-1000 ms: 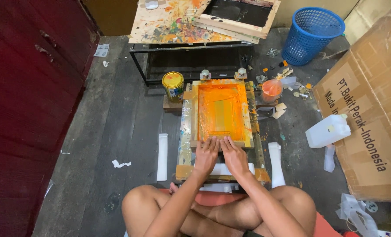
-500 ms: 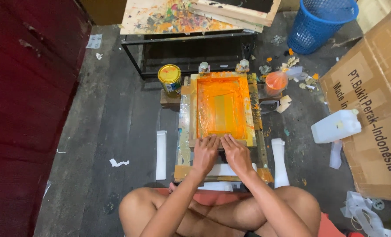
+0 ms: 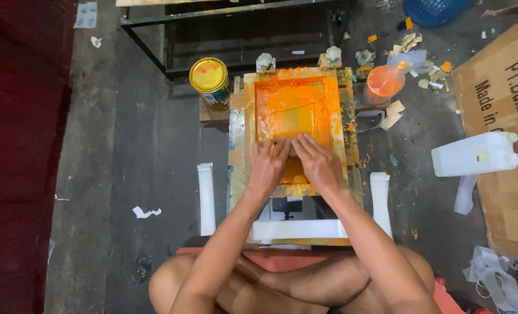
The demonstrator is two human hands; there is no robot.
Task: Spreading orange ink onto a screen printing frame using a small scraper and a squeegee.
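Both hands slid farther up, left hand (image 3: 268,166), right hand (image 3: 319,164) flat, open on lengthwise printing frame (image 3: 294,110)

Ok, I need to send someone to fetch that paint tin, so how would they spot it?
Find the orange-inked screen frame under the left hand and right hand. Beside its far left corner stands the round tin, the only container with a yellow lid.

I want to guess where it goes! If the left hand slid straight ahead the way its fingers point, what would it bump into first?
Probably the far wall of the wooden screen frame, after crossing the wet orange ink. The left hand points up the screen; nothing else shows between.
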